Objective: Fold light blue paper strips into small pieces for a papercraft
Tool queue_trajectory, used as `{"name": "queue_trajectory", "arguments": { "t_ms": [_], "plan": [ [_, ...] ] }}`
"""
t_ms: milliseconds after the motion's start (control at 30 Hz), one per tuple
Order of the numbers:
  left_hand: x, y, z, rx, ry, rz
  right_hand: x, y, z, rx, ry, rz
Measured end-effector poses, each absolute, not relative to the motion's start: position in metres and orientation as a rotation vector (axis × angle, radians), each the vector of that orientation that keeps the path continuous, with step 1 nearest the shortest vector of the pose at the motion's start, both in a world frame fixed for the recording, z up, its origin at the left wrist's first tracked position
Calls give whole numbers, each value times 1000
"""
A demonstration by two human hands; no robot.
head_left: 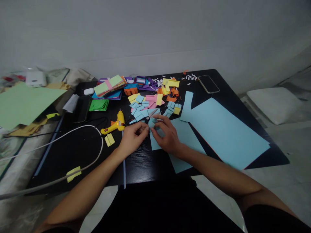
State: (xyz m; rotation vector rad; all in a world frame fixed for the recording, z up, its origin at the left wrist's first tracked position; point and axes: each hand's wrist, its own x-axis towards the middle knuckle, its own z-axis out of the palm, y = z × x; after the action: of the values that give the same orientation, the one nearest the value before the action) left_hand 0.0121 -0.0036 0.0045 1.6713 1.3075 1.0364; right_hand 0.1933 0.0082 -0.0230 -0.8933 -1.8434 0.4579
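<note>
Near the table's middle, my right hand pinches a small curled piece of light blue paper between thumb and fingers. Close beside it on the left is my left hand, its fingers curled and thumb pressed in; what they hold, if anything, is hidden. Just beyond both hands lies a pile of small folded light blue papers. Under my right hand and forearm rest light blue sheets. A yellow glue gun lies left of my left hand.
Larger blue sheets and a phone lie to the right. Colored paper pieces and a banded paper stack are at the back. A white cable loops across the left side of the black table. A white stool stands at right.
</note>
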Motion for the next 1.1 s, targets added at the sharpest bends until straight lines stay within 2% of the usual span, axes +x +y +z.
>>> {"name": "queue_trajectory", "arguments": {
  "t_ms": [233, 1100],
  "plan": [
    [13, -2, 4, 1403, 1184, 1031, 194, 10, -24, -887, -1859, 432],
    [9, 5, 7, 1286, 1120, 1053, 199, 12, -25, -848, -1906, 395]
  ]
}}
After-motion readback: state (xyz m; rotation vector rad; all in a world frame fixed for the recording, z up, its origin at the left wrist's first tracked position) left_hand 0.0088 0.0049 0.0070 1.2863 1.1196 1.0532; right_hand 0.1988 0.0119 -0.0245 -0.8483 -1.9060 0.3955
